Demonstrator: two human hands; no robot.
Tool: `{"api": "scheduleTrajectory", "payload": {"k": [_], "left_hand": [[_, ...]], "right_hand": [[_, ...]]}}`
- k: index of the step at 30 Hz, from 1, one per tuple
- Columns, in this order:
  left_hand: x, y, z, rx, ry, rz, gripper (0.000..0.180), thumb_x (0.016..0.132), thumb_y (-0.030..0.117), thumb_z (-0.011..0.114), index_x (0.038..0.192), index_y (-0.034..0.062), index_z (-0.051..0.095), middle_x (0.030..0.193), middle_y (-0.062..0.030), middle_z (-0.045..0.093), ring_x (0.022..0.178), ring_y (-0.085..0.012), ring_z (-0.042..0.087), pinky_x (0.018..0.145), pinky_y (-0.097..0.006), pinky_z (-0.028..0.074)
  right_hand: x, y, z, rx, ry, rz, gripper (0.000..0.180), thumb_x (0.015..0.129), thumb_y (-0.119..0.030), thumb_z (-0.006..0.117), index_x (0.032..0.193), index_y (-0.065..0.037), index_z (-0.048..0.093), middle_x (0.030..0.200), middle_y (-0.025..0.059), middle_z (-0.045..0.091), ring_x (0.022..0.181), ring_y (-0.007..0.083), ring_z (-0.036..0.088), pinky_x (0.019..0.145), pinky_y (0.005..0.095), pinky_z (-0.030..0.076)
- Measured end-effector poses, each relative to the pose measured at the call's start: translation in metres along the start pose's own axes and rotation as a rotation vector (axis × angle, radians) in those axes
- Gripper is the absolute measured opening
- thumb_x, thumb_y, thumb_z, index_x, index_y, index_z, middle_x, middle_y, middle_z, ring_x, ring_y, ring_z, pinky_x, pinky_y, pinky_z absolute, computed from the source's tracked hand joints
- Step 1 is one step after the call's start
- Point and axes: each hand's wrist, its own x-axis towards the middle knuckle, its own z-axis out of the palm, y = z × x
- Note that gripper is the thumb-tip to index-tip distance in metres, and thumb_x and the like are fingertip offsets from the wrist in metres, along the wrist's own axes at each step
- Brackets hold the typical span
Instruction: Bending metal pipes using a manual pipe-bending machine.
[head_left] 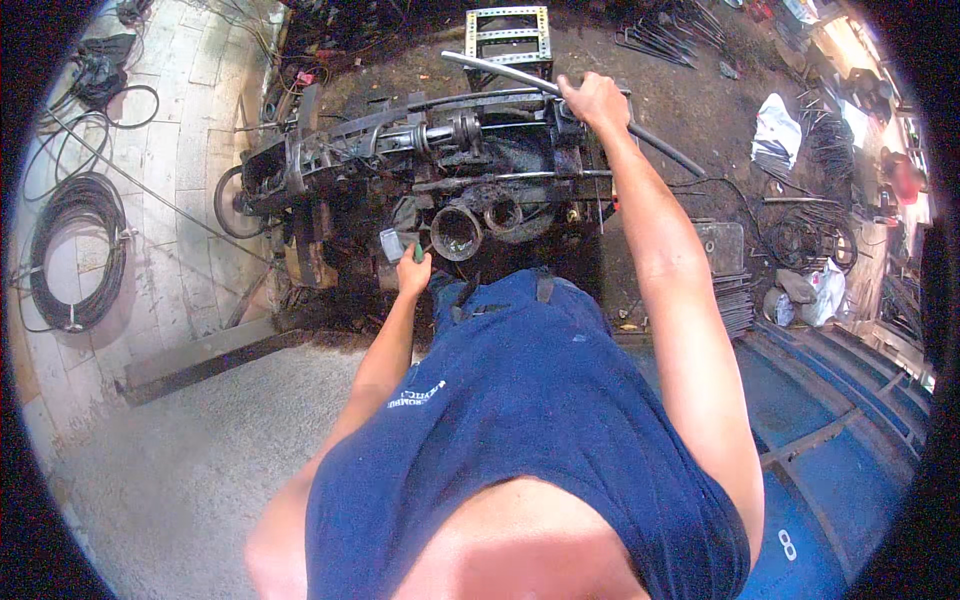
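My right hand (597, 102) is closed around a long grey metal rod (505, 70) above the far right part of a dark, greasy machine (345, 150). The rod slants from the far middle down toward the right, past my wrist. At the machine's near edge, my left hand (413, 272) has its fingers closed at a small green piece (419, 252); its full shape is hidden. Right beside it is a light grey, box-like piece (392, 245); whether the two are joined I cannot tell. Two round, blackened cups (457, 232) sit on the machine just right of my left hand.
A metal stand (508, 36) is beyond the machine. A coil of black wire (75, 250) lies on pale boards at left. Thin rods (670, 32), a white sack (776, 130) and wire bundles (812, 240) lie at right. Blue metal panels (815, 470) are at near right.
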Motion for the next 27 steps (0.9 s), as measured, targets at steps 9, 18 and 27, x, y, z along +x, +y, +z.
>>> {"api": "scheduleTrajectory", "payload": {"k": [9, 18, 27], "left_hand": [[0.000, 0.005, -0.002, 0.028, -0.007, 0.001, 0.059, 0.079, 0.036, 0.064, 0.130, 0.0074, 0.055, 0.114, -0.0263, 0.062, 0.110, -0.0386, 0.059, 0.095, -0.042, 0.046], [0.012, -0.017, 0.011, -0.008, -0.001, 0.020, 0.060, 0.080, 0.035, 0.063, 0.130, 0.0044, 0.054, 0.119, -0.0236, 0.061, 0.112, -0.0379, 0.058, 0.097, -0.042, 0.045], [0.003, 0.001, -0.001, 0.027, -0.039, -0.016, 0.059, 0.081, 0.034, 0.063, 0.131, 0.0049, 0.053, 0.123, -0.0233, 0.059, 0.116, -0.0364, 0.056, 0.099, -0.040, 0.043]], "right_hand": [[0.000, 0.002, 0.001, -0.002, -0.012, 0.000, 0.066, 0.083, -0.062, 0.051, 0.104, -0.002, 0.068, 0.105, 0.0213, 0.067, 0.100, 0.0361, 0.065, 0.085, 0.0460, 0.052], [-0.003, -0.003, -0.001, 0.007, 0.010, -0.007, 0.065, 0.083, -0.061, 0.051, 0.103, -0.002, 0.069, 0.105, 0.0215, 0.067, 0.099, 0.0361, 0.066, 0.085, 0.0457, 0.052], [-0.003, -0.002, -0.002, 0.009, 0.010, -0.001, 0.064, 0.083, -0.060, 0.051, 0.104, -0.003, 0.069, 0.105, 0.0215, 0.067, 0.099, 0.0358, 0.066, 0.085, 0.0455, 0.052]]}}
